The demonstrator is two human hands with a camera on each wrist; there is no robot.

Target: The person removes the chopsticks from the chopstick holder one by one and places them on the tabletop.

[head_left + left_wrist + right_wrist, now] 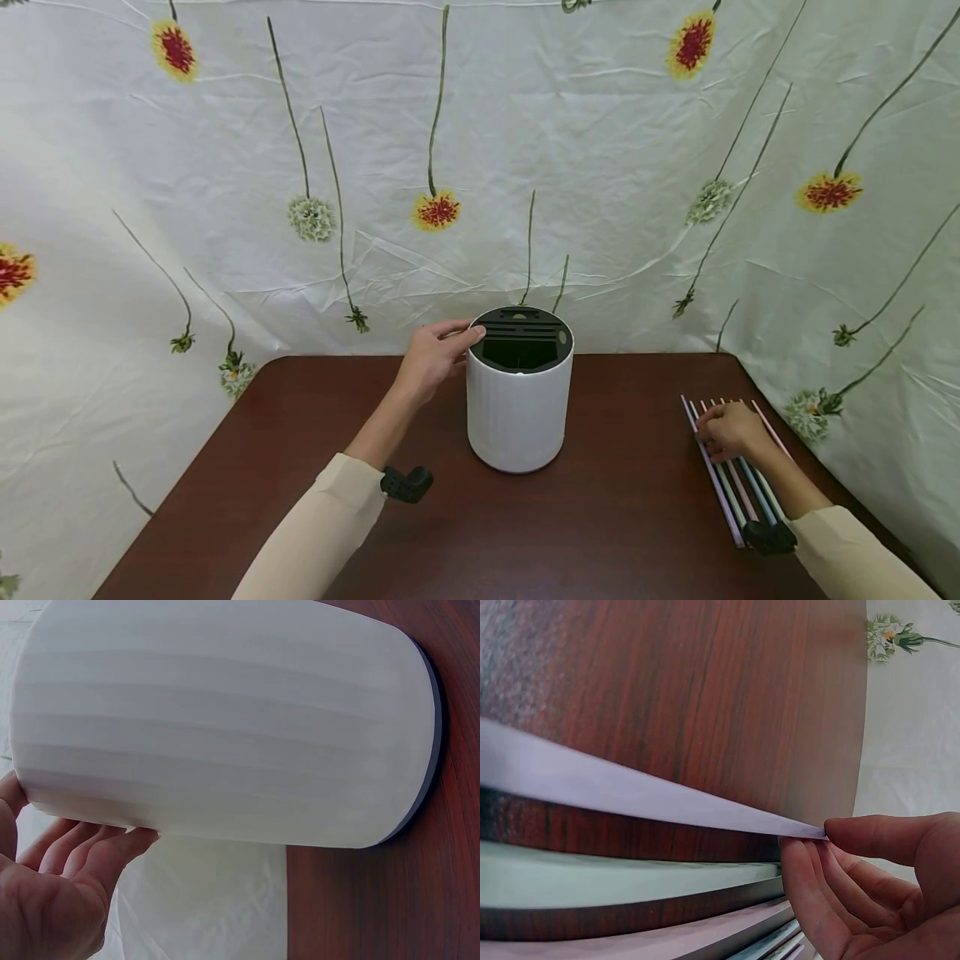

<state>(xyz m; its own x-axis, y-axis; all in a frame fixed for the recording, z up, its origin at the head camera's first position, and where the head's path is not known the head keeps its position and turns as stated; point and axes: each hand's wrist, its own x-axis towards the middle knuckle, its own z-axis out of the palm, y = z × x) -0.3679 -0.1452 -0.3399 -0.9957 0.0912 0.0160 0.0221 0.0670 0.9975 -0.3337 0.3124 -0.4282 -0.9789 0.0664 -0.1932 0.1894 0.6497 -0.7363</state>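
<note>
A white cylindrical container [519,421] with faint vertical ribs and a black slotted top [517,325] stands upright on the table. My left hand [435,358] grips its upper left rim, the thumb over the top edge and the fingers against the outside wall; in the left wrist view they touch the white side [225,735]. On the right, my right hand [731,429] is over a row of long thin pastel strips [750,500]. Thumb and fingers pinch the far end of the lavender strip [652,795], the leftmost one. Beside it lies a pale green strip [615,881].
The dark reddish-brown table [615,517] carries both the container and the strips. Behind it hangs a white cloth [600,142] printed with flowers, reaching down to the table's back edge and right side. A pink strip [771,429] lies outermost on the right.
</note>
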